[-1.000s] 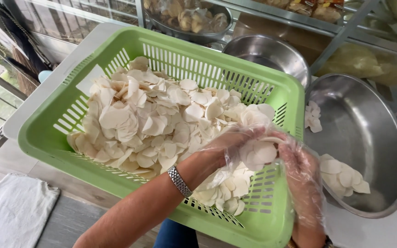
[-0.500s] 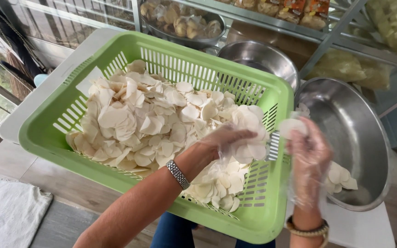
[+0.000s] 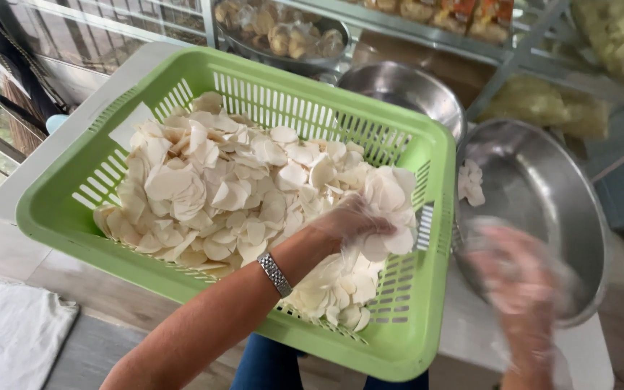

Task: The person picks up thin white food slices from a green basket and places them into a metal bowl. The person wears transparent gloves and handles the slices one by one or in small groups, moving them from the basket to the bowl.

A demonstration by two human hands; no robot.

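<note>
1. Since half a second ago, the right hand has swung off the basket's edge and now hangs over the near rim of the big steel bowl — it is blurred by motion, so whether its gloved fingers hold any slices cannot be told.
2. Meanwhile the left hand has stayed in the green basket, gloved in clear plastic, its fingers curled loosely into the heap of pale slices at the basket's right end, gathering a clump rather than gripping one piece.
3. On the left wrist sits a silver bracelet.
4. Those slices fill most of the basket, piled thickest toward its far and middle part; a few more lie inside the big steel bowl at its left wall.
5. Beyond the basket stands a second, smaller steel bowl, partly hidden by the basket's far rim.
6. Basket and bowls rest on a white bench — a grey cloth lies lower left.
</note>
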